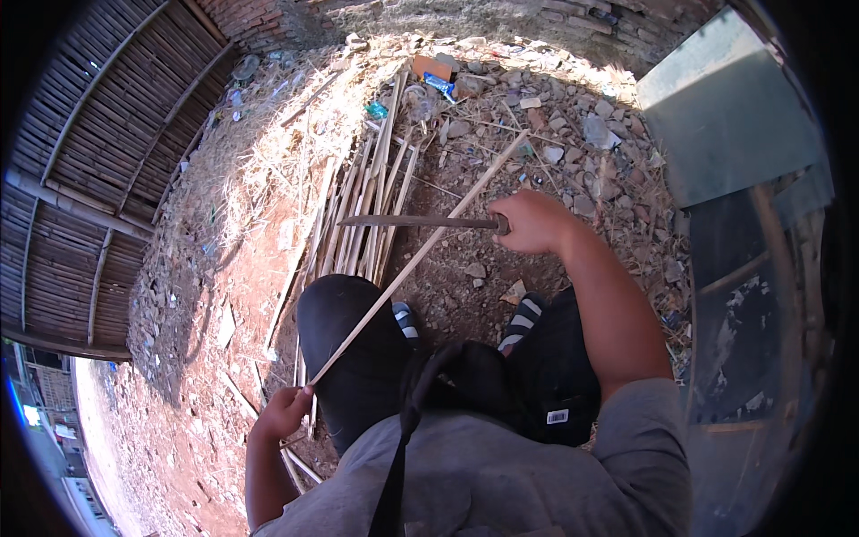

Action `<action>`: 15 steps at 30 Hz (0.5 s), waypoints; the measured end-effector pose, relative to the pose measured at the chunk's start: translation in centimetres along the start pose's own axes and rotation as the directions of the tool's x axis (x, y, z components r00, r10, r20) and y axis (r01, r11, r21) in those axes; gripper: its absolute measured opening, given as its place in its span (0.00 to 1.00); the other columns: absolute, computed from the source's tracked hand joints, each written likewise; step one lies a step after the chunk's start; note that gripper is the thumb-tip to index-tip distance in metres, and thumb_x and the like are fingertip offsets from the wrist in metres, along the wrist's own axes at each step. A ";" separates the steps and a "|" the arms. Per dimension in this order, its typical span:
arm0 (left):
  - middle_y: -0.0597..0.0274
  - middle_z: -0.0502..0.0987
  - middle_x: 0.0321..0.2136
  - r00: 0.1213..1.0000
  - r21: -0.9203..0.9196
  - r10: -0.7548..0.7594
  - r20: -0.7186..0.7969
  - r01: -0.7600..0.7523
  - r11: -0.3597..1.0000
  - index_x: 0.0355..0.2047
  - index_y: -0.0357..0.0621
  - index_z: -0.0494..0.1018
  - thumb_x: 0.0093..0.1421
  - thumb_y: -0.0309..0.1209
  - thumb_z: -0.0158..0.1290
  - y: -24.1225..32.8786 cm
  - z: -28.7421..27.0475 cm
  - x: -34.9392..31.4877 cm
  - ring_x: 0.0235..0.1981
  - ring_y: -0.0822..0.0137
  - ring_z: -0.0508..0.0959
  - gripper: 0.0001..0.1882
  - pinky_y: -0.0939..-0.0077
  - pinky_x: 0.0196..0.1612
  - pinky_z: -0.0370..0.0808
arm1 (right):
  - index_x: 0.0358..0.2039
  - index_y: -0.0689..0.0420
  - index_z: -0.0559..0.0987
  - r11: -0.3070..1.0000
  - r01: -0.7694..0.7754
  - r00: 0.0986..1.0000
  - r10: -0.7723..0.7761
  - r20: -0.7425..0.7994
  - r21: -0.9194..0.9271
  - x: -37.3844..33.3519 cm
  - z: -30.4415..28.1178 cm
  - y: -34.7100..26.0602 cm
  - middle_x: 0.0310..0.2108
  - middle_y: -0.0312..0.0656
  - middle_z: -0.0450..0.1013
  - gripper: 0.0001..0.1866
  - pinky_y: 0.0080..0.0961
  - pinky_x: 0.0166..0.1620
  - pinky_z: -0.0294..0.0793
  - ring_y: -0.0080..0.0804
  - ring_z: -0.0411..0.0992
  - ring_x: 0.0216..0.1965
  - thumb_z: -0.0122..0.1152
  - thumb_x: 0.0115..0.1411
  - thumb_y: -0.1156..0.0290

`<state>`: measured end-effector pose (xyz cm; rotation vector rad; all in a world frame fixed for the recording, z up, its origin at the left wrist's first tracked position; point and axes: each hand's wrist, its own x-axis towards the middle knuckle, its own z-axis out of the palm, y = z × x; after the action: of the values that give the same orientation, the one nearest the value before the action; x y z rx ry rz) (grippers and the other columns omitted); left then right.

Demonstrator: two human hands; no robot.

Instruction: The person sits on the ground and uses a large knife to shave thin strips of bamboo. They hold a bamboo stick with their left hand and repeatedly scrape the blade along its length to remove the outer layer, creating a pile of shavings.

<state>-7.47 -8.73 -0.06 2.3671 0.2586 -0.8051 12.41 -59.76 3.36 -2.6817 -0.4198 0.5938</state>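
Observation:
My right hand [531, 224] is closed round the handle of a long, dark-bladed machete [412, 221], its blade pointing left. Beneath or against that blade runs a pale bamboo strip [420, 255], slanting from the lower left to the upper right; whether the two touch I cannot tell. The strip's near end is gripped in my left hand [284, 411], close beside my left knee. Past the knee, a bundle of split bamboo strips [362, 215] lies on the ground, partly behind the blade.
A woven bamboo wall [107, 116] rises at the left. Rubble and stones [608, 170] cover the ground on the far right, before a brick wall [573, 27]. Grey-green panels [734, 116] lean at the right. Straw, a blue wrapper [438, 86] and plastic scraps lie about.

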 end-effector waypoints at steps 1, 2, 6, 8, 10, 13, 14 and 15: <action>0.58 0.75 0.19 0.999 -0.017 -0.014 0.032 0.014 1.000 0.23 0.36 0.75 0.71 0.55 0.44 -0.3 -0.2 0.2 0.25 0.66 0.74 0.33 0.65 0.33 0.71 | 0.48 0.59 0.80 0.996 -0.010 0.997 0.016 -0.070 0.090 0.7 0.7 1.1 0.37 0.53 0.79 0.23 0.44 0.47 0.76 0.51 0.78 0.43 0.68 0.53 0.63; 0.60 0.75 0.20 0.998 -0.040 -0.012 0.063 0.014 0.999 0.24 0.37 0.75 0.71 0.56 0.42 -0.4 -0.4 0.7 0.25 0.66 0.73 0.33 0.66 0.34 0.71 | 0.46 0.58 0.81 0.984 -0.021 0.989 0.047 -0.141 0.177 1.6 1.4 3.1 0.35 0.53 0.79 0.21 0.45 0.47 0.76 0.51 0.78 0.42 0.66 0.52 0.64; 0.58 0.75 0.19 0.996 -0.037 -0.061 0.057 0.063 0.997 0.23 0.37 0.75 0.70 0.56 0.42 0.8 -0.9 0.7 0.25 0.66 0.73 0.34 0.66 0.34 0.71 | 0.46 0.57 0.81 0.963 -0.032 0.934 0.124 -0.336 0.266 2.9 2.7 4.8 0.34 0.52 0.79 0.21 0.45 0.47 0.77 0.51 0.79 0.43 0.65 0.51 0.66; 0.57 0.75 0.18 0.997 0.000 -0.063 0.052 0.063 0.998 0.22 0.37 0.75 0.70 0.55 0.43 0.3 -0.8 0.8 0.24 0.65 0.73 0.34 0.65 0.34 0.71 | 0.47 0.57 0.81 0.983 0.021 0.968 0.025 -0.249 0.182 2.9 2.6 3.4 0.33 0.52 0.79 0.21 0.44 0.45 0.76 0.51 0.78 0.41 0.66 0.52 0.65; 0.57 0.74 0.17 0.998 -0.001 -0.038 0.042 0.038 0.999 0.21 0.36 0.75 0.71 0.54 0.43 0.3 -0.6 0.3 0.24 0.64 0.74 0.34 0.64 0.33 0.71 | 0.45 0.56 0.82 0.995 0.059 0.989 -0.049 -0.138 0.074 2.2 2.3 -0.3 0.31 0.50 0.78 0.19 0.43 0.43 0.76 0.51 0.78 0.38 0.66 0.52 0.64; 0.56 0.74 0.16 1.000 0.017 0.000 -0.007 0.000 1.000 0.20 0.35 0.75 0.71 0.53 0.43 -0.1 0.1 0.3 0.23 0.63 0.74 0.34 0.63 0.32 0.71 | 0.49 0.56 0.81 0.996 0.089 0.995 -0.088 -0.057 0.029 2.9 2.0 0.8 0.36 0.51 0.80 0.22 0.45 0.46 0.76 0.51 0.79 0.42 0.63 0.51 0.68; 0.56 0.73 0.16 0.999 0.026 0.026 -0.032 -0.025 0.999 0.20 0.35 0.75 0.71 0.53 0.43 0.0 0.2 0.5 0.23 0.63 0.74 0.34 0.62 0.32 0.71 | 0.44 0.57 0.82 0.991 0.051 0.996 -0.042 -0.072 0.123 3.5 2.5 2.5 0.35 0.51 0.79 0.18 0.45 0.43 0.76 0.51 0.78 0.40 0.63 0.51 0.68; 0.55 0.73 0.15 0.999 0.028 0.028 -0.046 -0.027 0.999 0.20 0.34 0.75 0.71 0.53 0.43 0.4 0.2 0.5 0.22 0.63 0.74 0.34 0.62 0.31 0.71 | 0.43 0.57 0.82 0.990 0.047 0.994 -0.033 -0.101 0.131 3.8 3.0 3.3 0.35 0.51 0.79 0.18 0.46 0.43 0.76 0.51 0.78 0.40 0.63 0.51 0.68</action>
<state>-7.00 -9.16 -0.28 2.4119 0.2345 -0.7461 15.03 -60.55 -1.83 -2.5563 -0.3915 0.4586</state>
